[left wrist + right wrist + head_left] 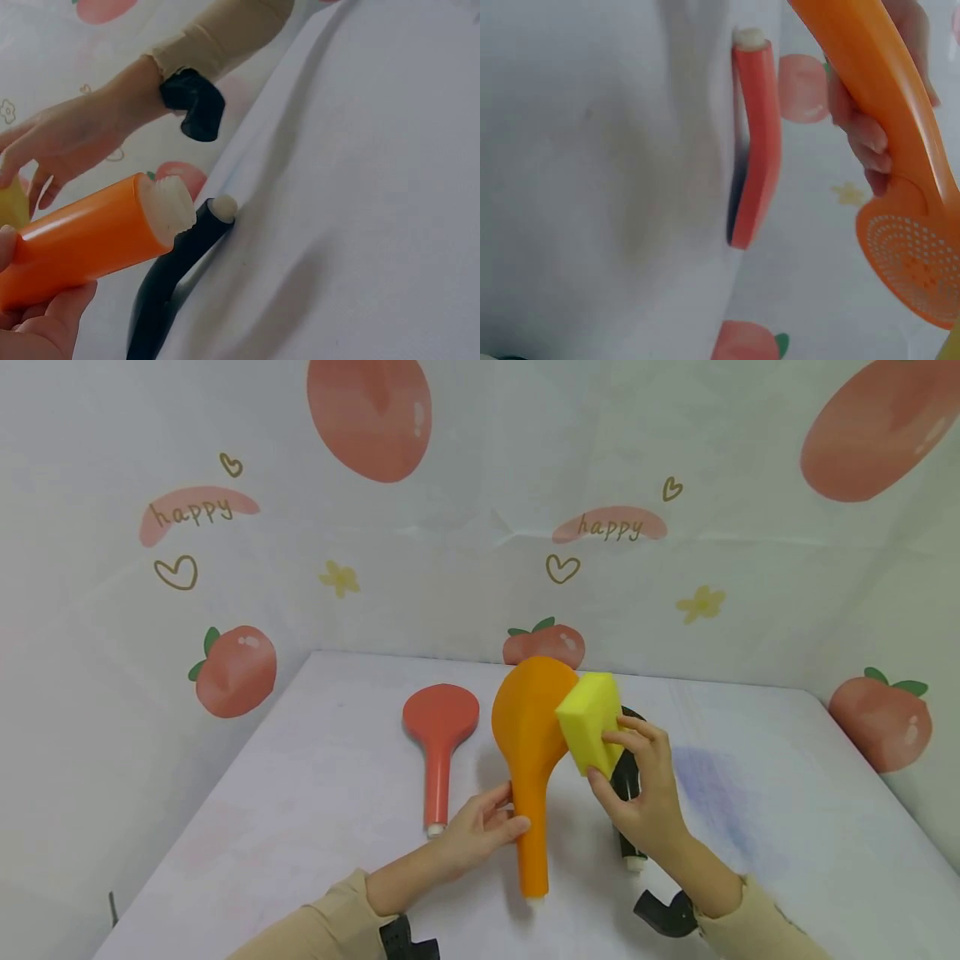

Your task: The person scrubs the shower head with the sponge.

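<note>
- Left hand (480, 828) grips orange shower head (531, 722) by handle, raised over table (322, 793), center.
- Right hand (651, 789) pinches yellow sponge (587, 720) by shower head's right edge; contact unclear.
- Black shower head (627, 778) on table, right.
- Red shower head (441, 717) on table, left.
- Far: fruit-print backdrop (450, 543).

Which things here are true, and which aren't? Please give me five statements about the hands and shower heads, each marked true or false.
1. The left hand holds the orange shower head. True.
2. The red shower head lies on the table. True.
3. The orange shower head lies flat on the table. False: it is held above it.
4. The right hand holds the yellow sponge. True.
5. The yellow sponge lies beside the red shower head. False: it is in the right hand.
</note>
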`<state>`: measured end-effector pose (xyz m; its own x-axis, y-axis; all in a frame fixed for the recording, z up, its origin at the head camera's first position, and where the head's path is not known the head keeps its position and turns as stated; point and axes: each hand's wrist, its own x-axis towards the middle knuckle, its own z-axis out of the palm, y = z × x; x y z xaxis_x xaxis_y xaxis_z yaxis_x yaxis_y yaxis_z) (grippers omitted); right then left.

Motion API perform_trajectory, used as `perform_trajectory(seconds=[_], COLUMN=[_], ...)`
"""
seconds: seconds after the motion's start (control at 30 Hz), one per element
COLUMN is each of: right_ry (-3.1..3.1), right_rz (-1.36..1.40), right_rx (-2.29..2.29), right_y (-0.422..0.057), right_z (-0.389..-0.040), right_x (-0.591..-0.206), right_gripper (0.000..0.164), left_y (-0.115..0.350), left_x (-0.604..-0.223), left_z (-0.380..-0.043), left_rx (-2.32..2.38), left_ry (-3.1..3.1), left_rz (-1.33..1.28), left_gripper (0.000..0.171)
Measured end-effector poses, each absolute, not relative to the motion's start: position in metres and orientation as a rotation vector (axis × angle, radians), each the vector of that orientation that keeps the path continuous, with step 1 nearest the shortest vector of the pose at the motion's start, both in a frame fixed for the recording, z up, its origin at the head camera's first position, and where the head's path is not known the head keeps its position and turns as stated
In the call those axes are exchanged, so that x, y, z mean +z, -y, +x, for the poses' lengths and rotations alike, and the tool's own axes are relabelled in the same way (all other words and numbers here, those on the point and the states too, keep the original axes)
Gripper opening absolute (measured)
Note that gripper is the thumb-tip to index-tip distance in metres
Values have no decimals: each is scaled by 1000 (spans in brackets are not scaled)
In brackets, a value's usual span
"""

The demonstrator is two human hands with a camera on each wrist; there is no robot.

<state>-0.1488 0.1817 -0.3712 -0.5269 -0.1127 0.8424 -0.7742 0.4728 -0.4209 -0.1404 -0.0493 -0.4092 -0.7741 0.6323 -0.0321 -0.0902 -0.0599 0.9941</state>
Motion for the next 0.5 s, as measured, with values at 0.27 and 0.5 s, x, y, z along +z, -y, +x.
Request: perform_trajectory(seconds=[0.27,0.5], right_ry=[1905,1909], right_rz=[767,692], right_rx=[1113,1214], right_y=[-181,-186], right_z=[-148,-154], right_x=[-366,-347], right_gripper=[46,38], left_y=[49,48], left_x=[-400,-407], left_z=[-137,-138], left_rx=[1879,1851], left_ry=[-1828,-1870], left_rz=[641,699], left_gripper=[58,56])
